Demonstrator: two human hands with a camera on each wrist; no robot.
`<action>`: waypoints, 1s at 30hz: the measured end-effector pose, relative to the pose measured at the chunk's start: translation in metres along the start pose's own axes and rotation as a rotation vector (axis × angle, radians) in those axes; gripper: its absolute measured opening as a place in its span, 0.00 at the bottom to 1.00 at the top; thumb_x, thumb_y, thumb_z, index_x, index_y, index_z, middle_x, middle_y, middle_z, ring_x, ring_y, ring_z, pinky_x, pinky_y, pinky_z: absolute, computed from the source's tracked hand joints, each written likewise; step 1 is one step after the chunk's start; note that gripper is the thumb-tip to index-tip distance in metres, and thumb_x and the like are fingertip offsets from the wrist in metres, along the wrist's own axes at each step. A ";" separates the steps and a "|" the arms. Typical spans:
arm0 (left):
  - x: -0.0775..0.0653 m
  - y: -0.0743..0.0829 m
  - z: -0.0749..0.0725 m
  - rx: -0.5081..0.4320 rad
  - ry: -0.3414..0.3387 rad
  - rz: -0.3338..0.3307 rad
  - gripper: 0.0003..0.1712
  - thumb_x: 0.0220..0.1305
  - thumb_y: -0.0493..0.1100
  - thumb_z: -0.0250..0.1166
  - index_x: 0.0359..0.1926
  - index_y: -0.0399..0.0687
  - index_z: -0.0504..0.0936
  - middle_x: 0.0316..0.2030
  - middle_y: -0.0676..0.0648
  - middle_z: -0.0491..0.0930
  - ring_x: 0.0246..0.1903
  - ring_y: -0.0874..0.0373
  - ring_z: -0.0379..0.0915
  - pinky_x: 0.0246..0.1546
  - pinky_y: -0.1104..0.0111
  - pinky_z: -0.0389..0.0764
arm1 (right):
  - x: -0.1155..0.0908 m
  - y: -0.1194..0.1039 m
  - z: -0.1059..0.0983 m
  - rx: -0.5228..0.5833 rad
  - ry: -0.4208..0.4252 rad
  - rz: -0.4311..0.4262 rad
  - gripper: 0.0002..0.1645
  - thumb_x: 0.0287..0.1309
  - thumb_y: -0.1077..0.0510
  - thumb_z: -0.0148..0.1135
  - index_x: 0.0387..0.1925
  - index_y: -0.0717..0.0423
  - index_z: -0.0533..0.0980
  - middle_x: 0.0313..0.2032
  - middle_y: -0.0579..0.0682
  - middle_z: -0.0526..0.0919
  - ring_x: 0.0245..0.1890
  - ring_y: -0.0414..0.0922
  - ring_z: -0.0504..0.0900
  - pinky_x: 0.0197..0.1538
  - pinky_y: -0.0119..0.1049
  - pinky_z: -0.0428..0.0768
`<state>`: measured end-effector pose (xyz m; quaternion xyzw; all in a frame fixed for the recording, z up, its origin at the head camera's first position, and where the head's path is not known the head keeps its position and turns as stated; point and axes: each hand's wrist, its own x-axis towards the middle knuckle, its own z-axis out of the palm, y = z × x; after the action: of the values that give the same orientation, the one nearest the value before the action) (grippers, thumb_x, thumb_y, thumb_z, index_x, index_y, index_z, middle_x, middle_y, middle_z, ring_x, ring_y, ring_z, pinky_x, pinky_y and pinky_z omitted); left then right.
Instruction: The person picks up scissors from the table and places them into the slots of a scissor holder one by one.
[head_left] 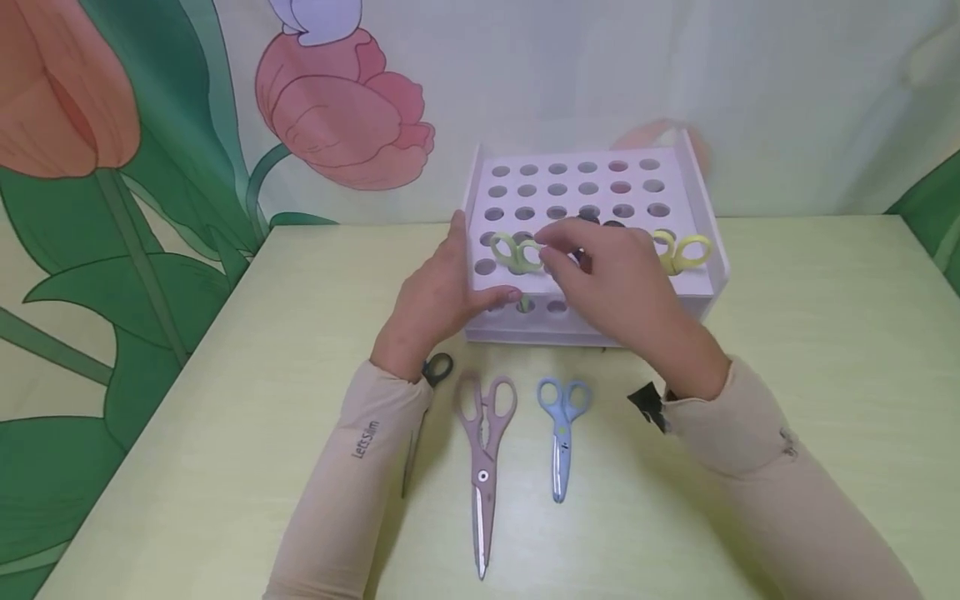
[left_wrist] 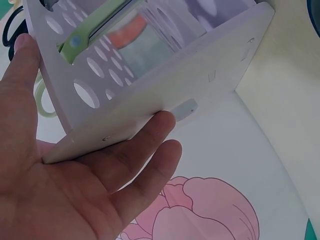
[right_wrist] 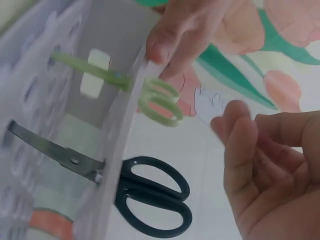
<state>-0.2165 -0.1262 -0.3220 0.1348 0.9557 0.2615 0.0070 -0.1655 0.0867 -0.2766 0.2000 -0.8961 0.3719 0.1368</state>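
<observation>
A white scissors rack [head_left: 542,200] with rows of round holes stands at the back of the table. My left hand [head_left: 435,292] grips its left front corner, thumb at the front and fingers along the side panel [left_wrist: 150,100]. Green scissors [head_left: 516,260] stand in the front row, blades down through the holes. Just right of their handles is my right hand [head_left: 618,275], fingers loosely bent; the right wrist view shows nothing between them. Black-handled scissors [right_wrist: 155,195] also stand in the rack, partly hidden by my right hand in the head view. Yellow scissors [head_left: 673,260] stand at the right.
On the table in front of the rack lie large mauve scissors [head_left: 483,475] and small blue scissors [head_left: 560,425]. Dark-handled scissors [head_left: 440,368] lie partly under my left wrist. A black scrap [head_left: 647,404] shows beside my right sleeve. A flower-printed backdrop [head_left: 337,108] hangs behind.
</observation>
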 end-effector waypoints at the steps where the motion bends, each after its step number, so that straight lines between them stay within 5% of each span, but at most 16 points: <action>1: 0.000 0.001 0.000 0.001 0.001 0.001 0.74 0.54 0.66 0.75 0.79 0.37 0.34 0.55 0.41 0.74 0.41 0.52 0.74 0.43 0.58 0.77 | -0.004 0.001 -0.002 0.040 -0.027 0.006 0.12 0.68 0.59 0.61 0.48 0.56 0.85 0.32 0.49 0.86 0.22 0.45 0.74 0.32 0.39 0.71; 5: -0.001 0.002 0.000 0.008 0.011 0.007 0.74 0.53 0.66 0.75 0.79 0.37 0.35 0.56 0.42 0.73 0.41 0.52 0.74 0.42 0.57 0.78 | -0.019 0.010 -0.009 0.149 -0.239 0.046 0.11 0.68 0.61 0.61 0.48 0.56 0.85 0.29 0.46 0.85 0.20 0.42 0.78 0.25 0.36 0.75; 13: 0.000 0.001 0.002 0.006 0.020 0.004 0.74 0.53 0.65 0.76 0.79 0.38 0.35 0.54 0.42 0.74 0.41 0.51 0.74 0.42 0.56 0.78 | -0.040 0.046 0.002 0.085 -0.575 0.109 0.15 0.68 0.61 0.61 0.54 0.60 0.81 0.31 0.47 0.83 0.21 0.41 0.77 0.26 0.39 0.75; 21: 0.000 -0.001 0.002 0.016 0.021 -0.004 0.74 0.53 0.67 0.75 0.79 0.38 0.35 0.56 0.43 0.74 0.43 0.52 0.74 0.44 0.56 0.78 | -0.053 0.076 0.023 0.103 -0.721 0.133 0.26 0.64 0.66 0.64 0.62 0.68 0.74 0.26 0.48 0.80 0.19 0.41 0.76 0.27 0.38 0.77; 30: 0.000 0.001 0.002 0.050 -0.001 -0.021 0.75 0.53 0.70 0.73 0.80 0.37 0.35 0.62 0.41 0.72 0.44 0.53 0.73 0.44 0.57 0.78 | -0.061 0.082 0.036 -0.012 -0.802 0.124 0.31 0.56 0.65 0.70 0.63 0.59 0.74 0.25 0.44 0.76 0.24 0.41 0.72 0.32 0.37 0.74</action>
<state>-0.2166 -0.1248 -0.3230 0.1250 0.9633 0.2373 0.0070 -0.1526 0.1294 -0.3757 0.2741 -0.8908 0.2668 -0.2451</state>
